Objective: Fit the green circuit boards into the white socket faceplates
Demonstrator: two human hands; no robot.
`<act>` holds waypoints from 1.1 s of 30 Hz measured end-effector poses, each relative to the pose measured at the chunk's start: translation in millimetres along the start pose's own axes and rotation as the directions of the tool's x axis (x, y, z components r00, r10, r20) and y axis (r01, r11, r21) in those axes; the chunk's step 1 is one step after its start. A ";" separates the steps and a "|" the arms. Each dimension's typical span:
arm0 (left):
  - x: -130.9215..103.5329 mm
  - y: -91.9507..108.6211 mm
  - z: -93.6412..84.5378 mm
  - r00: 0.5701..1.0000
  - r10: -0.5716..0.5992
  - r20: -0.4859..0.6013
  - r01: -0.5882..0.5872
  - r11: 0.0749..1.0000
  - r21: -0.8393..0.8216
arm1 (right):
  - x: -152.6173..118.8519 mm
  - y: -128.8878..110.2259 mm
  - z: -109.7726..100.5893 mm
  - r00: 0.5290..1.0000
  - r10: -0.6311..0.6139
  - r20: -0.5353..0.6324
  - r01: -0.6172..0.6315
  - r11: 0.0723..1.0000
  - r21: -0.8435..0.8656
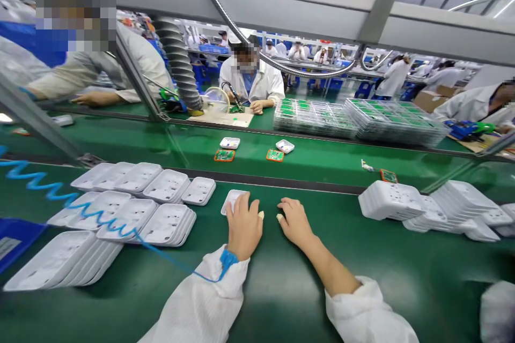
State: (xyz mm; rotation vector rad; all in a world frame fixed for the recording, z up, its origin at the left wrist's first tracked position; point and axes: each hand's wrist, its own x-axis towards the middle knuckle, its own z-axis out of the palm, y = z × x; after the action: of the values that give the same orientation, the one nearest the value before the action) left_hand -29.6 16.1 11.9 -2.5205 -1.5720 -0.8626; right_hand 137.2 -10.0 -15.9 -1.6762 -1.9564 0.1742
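My left hand (244, 226), with a blue strap at the wrist, lies over the right part of a small white plastic shell (230, 201), fingers spread. Whether it presses on the shell or only hovers cannot be told. To its right my right hand (295, 221) rests over the green bench (289, 289), fingers loosely bent and apart, holding nothing. Stacks of white shells (167, 223) stand left of my hands. More white shells (392, 199) are stacked at the right.
Beyond a dark rail, circuit boards (224, 155) and small white shells (285, 146) lie on a green belt (322, 156). A blue coiled cord (92, 215) crosses the left stacks. Clear trays (314, 118) stand behind. A person works opposite.
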 end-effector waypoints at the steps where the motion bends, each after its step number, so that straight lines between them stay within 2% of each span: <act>1: -1.8 3.3 0.4 0.999 0.041 -0.001 -0.041 0.997 -0.072 | -0.1 0.0 -0.1 1.000 0.000 -0.001 0.000 1.000 0.003; 4: -10.5 17.4 3.6 0.988 0.147 0.044 -0.128 0.949 -0.289 | 5.4 6.7 -3.5 1.000 0.002 -0.002 -0.002 1.000 0.001; 6: -16.3 26.3 6.1 0.976 0.196 0.099 -0.146 0.917 -0.372 | 16.8 19.9 -10.6 0.998 0.054 -0.018 -0.055 0.998 -0.044; 9: -20.9 33.8 9.2 0.953 0.245 0.178 -0.152 0.897 -0.415 | 45.1 54.5 -29.7 0.976 0.198 -0.086 -0.208 0.970 -0.127; 11: -21.3 34.9 10.8 0.940 0.256 0.225 -0.143 0.895 -0.423 | 67.1 83.7 -46.1 0.945 0.299 -0.132 -0.319 0.934 -0.163; 14: -19.9 33.9 12.4 0.924 0.255 0.286 -0.114 0.896 -0.429 | 95.6 127.2 -70.1 0.869 0.458 -0.190 -0.492 0.840 -0.226; 17: -18.0 33.0 13.1 0.916 0.238 0.324 -0.075 0.892 -0.445 | 114.2 164.8 -87.0 0.770 0.589 -0.246 -0.638 0.718 -0.278; 21: -15.2 30.5 16.9 0.910 0.215 0.353 -0.027 0.883 -0.469 | 127.7 206.6 -93.4 0.632 0.706 -0.320 -0.774 0.552 -0.311; 24: -14.0 24.9 26.0 0.902 0.234 0.364 -0.035 0.878 -0.477 | 134.3 231.0 -90.9 0.563 0.747 -0.355 -0.823 0.466 -0.326; 26: -14.0 20.4 33.3 0.892 0.271 0.362 -0.069 0.872 -0.484 | 137.7 241.8 -89.3 0.553 0.749 -0.365 -0.827 0.441 -0.348; 28: -14.0 17.2 38.4 0.883 0.298 0.364 -0.091 0.867 -0.489 | 140.1 246.9 -88.9 0.571 0.731 -0.375 -0.813 0.439 -0.383; 31: -13.2 17.8 37.5 0.880 0.278 0.384 -0.062 0.871 -0.488 | 143.2 242.9 -88.6 0.636 0.680 -0.364 -0.761 0.474 -0.443; 33: -12.3 21.3 32.1 0.888 0.239 0.393 -0.019 0.873 -0.487 | 145.5 231.6 -86.3 0.709 0.636 -0.304 -0.691 0.540 -0.481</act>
State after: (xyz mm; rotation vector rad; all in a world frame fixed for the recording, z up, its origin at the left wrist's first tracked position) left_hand -1.9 6.1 -15.8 -3.3355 -1.3801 -0.7624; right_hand 371.0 155.2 1.7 -2.7320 -1.2301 -0.2473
